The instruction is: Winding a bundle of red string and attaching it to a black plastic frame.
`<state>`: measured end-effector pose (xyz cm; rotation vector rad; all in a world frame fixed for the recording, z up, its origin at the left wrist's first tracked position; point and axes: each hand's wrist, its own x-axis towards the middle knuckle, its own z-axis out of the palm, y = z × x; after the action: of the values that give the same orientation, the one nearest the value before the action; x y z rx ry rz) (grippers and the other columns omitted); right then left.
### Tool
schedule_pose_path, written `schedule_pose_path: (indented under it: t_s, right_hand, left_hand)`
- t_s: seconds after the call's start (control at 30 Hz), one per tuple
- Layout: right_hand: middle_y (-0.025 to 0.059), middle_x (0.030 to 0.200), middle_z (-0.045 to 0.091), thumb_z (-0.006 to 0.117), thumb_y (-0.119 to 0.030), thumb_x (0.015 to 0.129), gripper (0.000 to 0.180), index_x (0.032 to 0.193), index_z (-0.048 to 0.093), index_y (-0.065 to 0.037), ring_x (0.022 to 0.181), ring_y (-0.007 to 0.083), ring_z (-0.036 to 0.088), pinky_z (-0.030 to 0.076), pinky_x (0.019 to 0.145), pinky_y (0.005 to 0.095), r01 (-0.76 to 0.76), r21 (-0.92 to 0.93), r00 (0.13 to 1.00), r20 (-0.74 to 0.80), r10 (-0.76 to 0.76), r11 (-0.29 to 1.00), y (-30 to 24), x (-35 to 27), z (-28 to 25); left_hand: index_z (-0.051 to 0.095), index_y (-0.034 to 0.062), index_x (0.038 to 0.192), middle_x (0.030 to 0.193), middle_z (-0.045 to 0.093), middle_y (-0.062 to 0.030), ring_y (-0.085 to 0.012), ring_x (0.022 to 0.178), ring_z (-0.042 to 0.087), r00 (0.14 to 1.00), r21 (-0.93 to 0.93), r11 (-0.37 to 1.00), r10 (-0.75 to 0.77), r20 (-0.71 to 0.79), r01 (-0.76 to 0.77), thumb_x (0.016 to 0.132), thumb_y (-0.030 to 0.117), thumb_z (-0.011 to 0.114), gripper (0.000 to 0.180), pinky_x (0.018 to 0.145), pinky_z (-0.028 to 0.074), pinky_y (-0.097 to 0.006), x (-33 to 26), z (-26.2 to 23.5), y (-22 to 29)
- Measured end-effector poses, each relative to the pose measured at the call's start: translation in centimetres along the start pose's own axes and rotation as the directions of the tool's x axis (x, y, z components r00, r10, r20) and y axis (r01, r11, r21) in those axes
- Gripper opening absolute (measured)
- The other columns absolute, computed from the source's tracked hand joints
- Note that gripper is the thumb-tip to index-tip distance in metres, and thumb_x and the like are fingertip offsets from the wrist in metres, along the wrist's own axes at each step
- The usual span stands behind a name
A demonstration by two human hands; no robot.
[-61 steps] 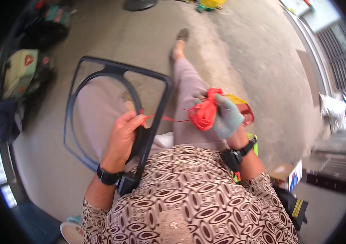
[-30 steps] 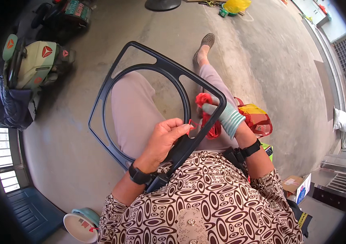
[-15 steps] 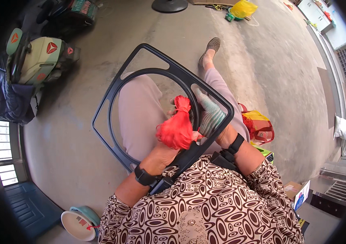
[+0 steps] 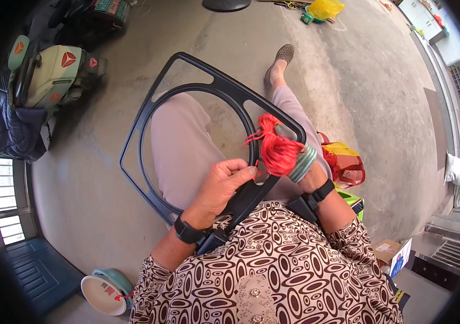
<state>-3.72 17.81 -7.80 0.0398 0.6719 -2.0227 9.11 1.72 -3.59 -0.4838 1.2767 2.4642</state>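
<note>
So the bare left hand [image 4: 218,188] has its thumb and forefinger pinched pretty much shut on a thin red strand [image 4: 256,165], right at the inner ring of a black plastic frame [image 4: 225,86]. That frame spreads up and left from the pinch, over the thighs.

Just right of that pinch, the right hand [image 4: 304,163], in a grey-green striped glove, is closed around a red cord bundle [image 4: 279,154]. Most of its fingers are hidden behind the cord, so I can't tell how tight the squeeze is. The bundle sits in front of the frame's right-hand bar, loose ends poking out toward the left hand.

Just beyond the right-hand grip there's a red and yellow bag [image 4: 344,164]. Well off to the left of both grips is a parked scooter [image 4: 52,78].
</note>
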Motion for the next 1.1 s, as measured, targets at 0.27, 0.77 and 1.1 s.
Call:
schedule_pose_path:
  t_s: [0.27,0.77,1.1]
  right_hand:
    - [0.0163,0.099,0.061,0.059,-0.033,0.085,0.034,0.099,0.056,-0.002,0.094,0.0314,0.060,0.049,0.088,0.0458,0.516,0.051,0.810,-0.354,-0.467,0.855,-3.3,-5.8,-0.7]
    - [-0.0014,0.069,0.040,0.048,-0.033,0.095,0.029,0.103,0.042,-0.006,0.056,0.0104,0.042,0.043,0.063,0.0326,0.441,0.273,0.891,-0.020,-0.453,0.855,-4.7,-12.7,-4.5]
    - [0.0149,0.088,0.064,0.054,-0.034,0.092,0.039,0.110,0.053,0.000,0.080,0.0300,0.063,0.048,0.087,0.0506,0.348,0.222,0.929,-0.210,-0.304,0.911,-2.0,-8.0,-5.4]
  left_hand:
    - [0.065,0.0030,0.087,0.075,0.063,-0.0001,-0.0041,0.062,0.058,0.996,-0.014,1.000,-0.026,-0.088,0.025,0.090,0.014,0.061,0.012,0.055,0.046,-0.017,0.0,-0.7,-0.4]
    - [0.059,0.0063,0.088,0.073,0.061,0.0027,-0.0017,0.059,0.054,0.985,0.014,0.995,0.095,-0.143,-0.094,0.090,0.015,0.060,0.009,0.053,0.040,-0.014,0.1,-0.1,-0.3]
    - [0.059,0.0019,0.089,0.080,0.065,-0.0066,-0.0118,0.071,0.062,0.987,-0.120,0.988,0.080,-0.138,-0.097,0.094,0.014,0.052,0.014,0.068,0.052,-0.025,0.2,-1.3,-0.6]
